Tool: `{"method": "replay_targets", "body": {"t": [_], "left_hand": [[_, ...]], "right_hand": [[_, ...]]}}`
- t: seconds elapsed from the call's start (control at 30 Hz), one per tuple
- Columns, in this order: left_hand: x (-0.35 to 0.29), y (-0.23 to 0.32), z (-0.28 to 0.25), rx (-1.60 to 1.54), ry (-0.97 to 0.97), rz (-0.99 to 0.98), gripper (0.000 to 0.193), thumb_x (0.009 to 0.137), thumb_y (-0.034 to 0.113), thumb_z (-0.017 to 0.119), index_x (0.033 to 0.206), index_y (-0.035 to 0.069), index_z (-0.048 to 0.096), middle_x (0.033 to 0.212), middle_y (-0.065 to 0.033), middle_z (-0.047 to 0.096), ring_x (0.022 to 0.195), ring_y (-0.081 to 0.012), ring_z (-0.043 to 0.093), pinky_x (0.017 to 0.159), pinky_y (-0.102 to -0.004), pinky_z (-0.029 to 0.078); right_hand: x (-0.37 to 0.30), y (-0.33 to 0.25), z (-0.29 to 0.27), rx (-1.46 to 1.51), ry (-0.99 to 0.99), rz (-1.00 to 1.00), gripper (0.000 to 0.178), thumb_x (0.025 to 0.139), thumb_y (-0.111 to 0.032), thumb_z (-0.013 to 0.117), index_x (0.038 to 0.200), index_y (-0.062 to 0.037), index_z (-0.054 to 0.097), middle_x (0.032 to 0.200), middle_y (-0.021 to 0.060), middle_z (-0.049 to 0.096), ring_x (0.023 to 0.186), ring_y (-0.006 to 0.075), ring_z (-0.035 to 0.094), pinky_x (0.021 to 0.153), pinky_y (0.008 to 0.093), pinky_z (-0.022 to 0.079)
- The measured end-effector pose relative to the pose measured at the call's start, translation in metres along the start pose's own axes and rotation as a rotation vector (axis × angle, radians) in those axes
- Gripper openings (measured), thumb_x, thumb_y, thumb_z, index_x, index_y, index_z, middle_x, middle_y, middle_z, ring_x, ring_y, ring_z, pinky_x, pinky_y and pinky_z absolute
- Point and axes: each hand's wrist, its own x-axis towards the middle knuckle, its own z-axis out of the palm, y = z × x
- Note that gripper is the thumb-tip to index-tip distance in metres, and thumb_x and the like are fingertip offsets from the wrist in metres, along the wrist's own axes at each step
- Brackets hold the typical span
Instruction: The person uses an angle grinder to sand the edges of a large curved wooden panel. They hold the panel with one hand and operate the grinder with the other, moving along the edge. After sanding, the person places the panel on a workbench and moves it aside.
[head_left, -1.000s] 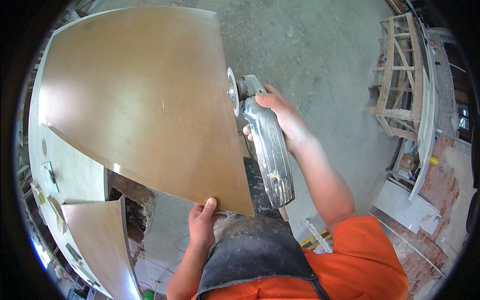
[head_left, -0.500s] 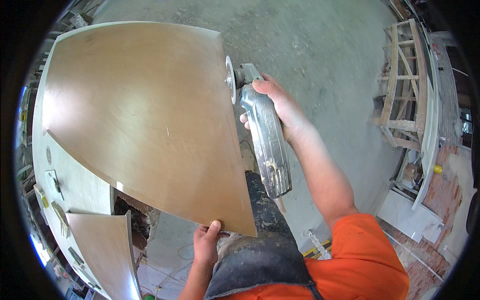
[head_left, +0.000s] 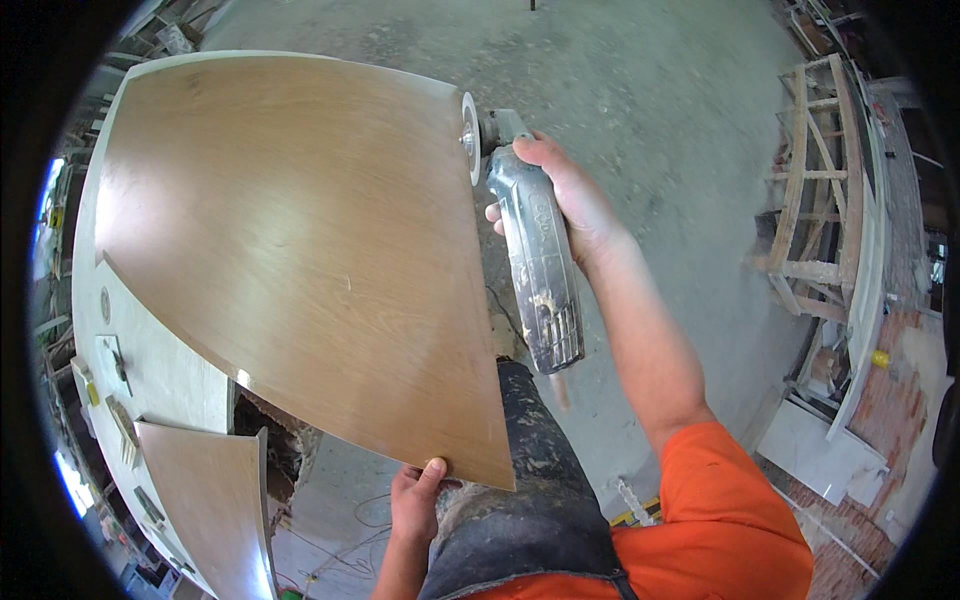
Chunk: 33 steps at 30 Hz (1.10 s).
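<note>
- While a brown panel (head_left: 300, 230) is overhanging the bench (head_left: 165, 345), the left hand (head_left: 413, 503) is pinching the panel's near edge.
- The right hand (head_left: 572, 195) is gripping a grinder (head_left: 535, 265); floor (head_left: 690, 180) is stretching wide beyond.

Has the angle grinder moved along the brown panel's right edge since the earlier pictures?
Yes. Against the brown panel, the angle grinder has moved forward along the right edge, closer to the far right corner.
</note>
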Motion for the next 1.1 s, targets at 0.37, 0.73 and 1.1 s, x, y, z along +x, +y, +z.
{"method": "replay_targets", "body": {"t": [0.37, 0.73, 1.1], "left_hand": [[0.000, -0.005, 0.002, 0.007, 0.013, 0.012, 0.046, 0.096, 0.034, 0.070, 0.127, 0.000, 0.062, 0.116, -0.0094, 0.071, 0.102, -0.0230, 0.068, 0.084, -0.0389, 0.055], [-0.001, -0.002, 0.004, -0.054, 0.017, 0.022, 0.037, 0.094, 0.028, 0.075, 0.116, 0.000, 0.066, 0.109, -0.0079, 0.072, 0.098, -0.0191, 0.066, 0.080, -0.0356, 0.054], [-0.002, -0.006, 0.000, -0.020, 0.021, 0.018, 0.038, 0.096, 0.030, 0.073, 0.119, 0.000, 0.065, 0.110, -0.0092, 0.072, 0.097, -0.0204, 0.067, 0.081, -0.0374, 0.055]], "right_hand": [[0.018, -0.008, 0.000, -0.028, 0.072, 0.046, 0.063, 0.086, -0.056, 0.075, 0.116, -0.0030, 0.060, 0.083, 0.0211, 0.070, 0.062, 0.0241, 0.071, 0.053, 0.0339, 0.060], [0.027, -0.019, -0.003, -0.002, 0.002, 0.059, 0.062, 0.089, -0.046, 0.074, 0.129, -0.0048, 0.051, 0.100, 0.0160, 0.064, 0.068, 0.0263, 0.072, 0.056, 0.0365, 0.062], [0.006, -0.011, 0.000, 0.002, 0.026, 0.042, 0.071, 0.091, -0.037, 0.072, 0.146, -0.0057, 0.040, 0.108, 0.0155, 0.060, 0.070, 0.0294, 0.071, 0.057, 0.0403, 0.063]]}}
